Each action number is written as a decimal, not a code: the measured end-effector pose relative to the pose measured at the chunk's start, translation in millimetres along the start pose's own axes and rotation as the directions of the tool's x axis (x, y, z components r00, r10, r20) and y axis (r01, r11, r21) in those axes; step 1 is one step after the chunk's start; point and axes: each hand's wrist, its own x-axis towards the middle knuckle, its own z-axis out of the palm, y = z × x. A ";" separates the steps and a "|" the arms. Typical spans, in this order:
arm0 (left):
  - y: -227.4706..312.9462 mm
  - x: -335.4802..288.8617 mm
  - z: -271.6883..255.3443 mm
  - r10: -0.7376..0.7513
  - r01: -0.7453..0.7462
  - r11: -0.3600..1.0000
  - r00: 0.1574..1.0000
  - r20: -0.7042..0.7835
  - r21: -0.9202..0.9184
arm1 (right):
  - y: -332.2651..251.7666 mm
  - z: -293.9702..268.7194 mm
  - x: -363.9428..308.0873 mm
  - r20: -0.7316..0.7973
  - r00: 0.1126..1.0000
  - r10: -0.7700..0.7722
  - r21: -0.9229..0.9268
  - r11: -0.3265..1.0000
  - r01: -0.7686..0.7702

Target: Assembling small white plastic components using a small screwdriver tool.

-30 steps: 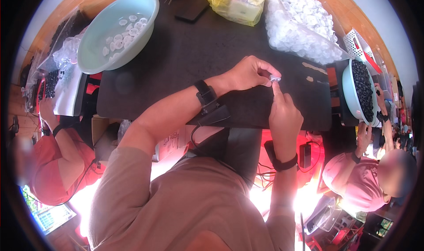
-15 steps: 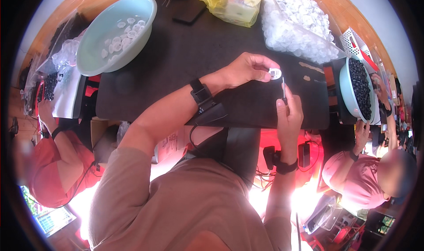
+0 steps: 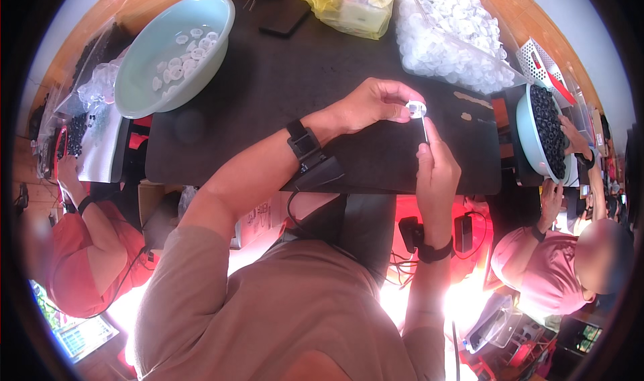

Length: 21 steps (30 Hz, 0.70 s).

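Observation:
Between the thumb and fingers of my left hand (image 3: 376, 106) is a small round white plastic part (image 3: 416, 108), held above the dark table (image 3: 295, 66). My right hand (image 3: 439, 163) is closed around a slim tool with a thin metal shaft (image 3: 424, 131); its handle is mostly hidden by the fingers. The tool's tip meets the lower edge of the white part. Whether it is a blade or a screwdriver I cannot make out.
At the left a pale blue basin (image 3: 151, 42) holds several white parts. Far off lie a dark flat object (image 3: 284, 20), a yellow plastic bag (image 3: 335, 9) and a clear bag of white parts (image 3: 456, 45). A basin of black parts (image 3: 526, 123) stands right, with a co-worker's hand (image 3: 572, 137).
My right hand has moved slightly up and left, bringing the tool's tip from beside the white part to its lower edge. At the right, a co-worker's hand has moved onto the black parts.

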 end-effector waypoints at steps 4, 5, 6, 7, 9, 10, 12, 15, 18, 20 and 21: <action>0.2 0.0 0.0 0.003 -0.004 1.000 1.000 0.003 0.021 | 1.4 0.5 -0.1 0.003 1.000 0.002 -0.010 1.000 -0.002; 0.0 0.2 -0.1 0.003 -0.003 1.000 1.000 0.002 0.021 | 1.8 0.7 0.1 0.004 1.000 0.002 -0.010 1.000 -0.002; -0.5 0.6 -0.3 0.010 -0.010 0.999 1.000 0.002 0.036 | 2.0 0.8 0.4 0.001 1.000 -0.011 -0.025 1.000 0.012; -1.1 1.1 -0.6 0.016 -0.016 0.999 1.000 0.001 0.050 | 2.1 0.8 0.7 0.000 1.000 -0.025 -0.039 0.999 0.025; -2.2 1.5 -1.4 0.020 -0.021 0.998 1.000 0.003 0.055 | 1.9 0.4 1.8 0.006 0.999 -0.031 -0.055 0.998 0.031; -2.6 1.6 -1.8 0.025 -0.025 0.998 1.000 0.004 0.061 | 1.8 0.4 2.4 0.012 0.999 -0.038 -0.069 0.997 0.039; -3.1 1.7 -2.0 0.028 -0.028 0.997 1.000 0.004 0.069 | 1.9 0.4 3.3 0.013 0.999 -0.038 -0.071 0.997 0.039; -3.5 2.1 -1.5 0.037 -0.037 0.996 0.999 0.004 0.077 | 3.5 1.2 3.6 0.011 0.999 -0.037 -0.071 0.997 0.037; -3.5 2.0 -2.3 0.041 -0.042 0.996 0.999 0.006 0.078 | 3.9 2.1 4.3 0.006 0.999 -0.043 -0.067 0.997 0.043; -3.2 2.2 -1.8 0.041 -0.041 0.996 0.999 0.009 0.079 | 3.2 1.3 4.5 0.002 0.999 -0.050 -0.067 0.997 0.050; -2.5 1.8 -1.1 0.039 -0.039 0.997 0.999 0.005 0.073 | 2.7 1.0 4.6 0.005 0.999 -0.046 -0.074 0.996 0.046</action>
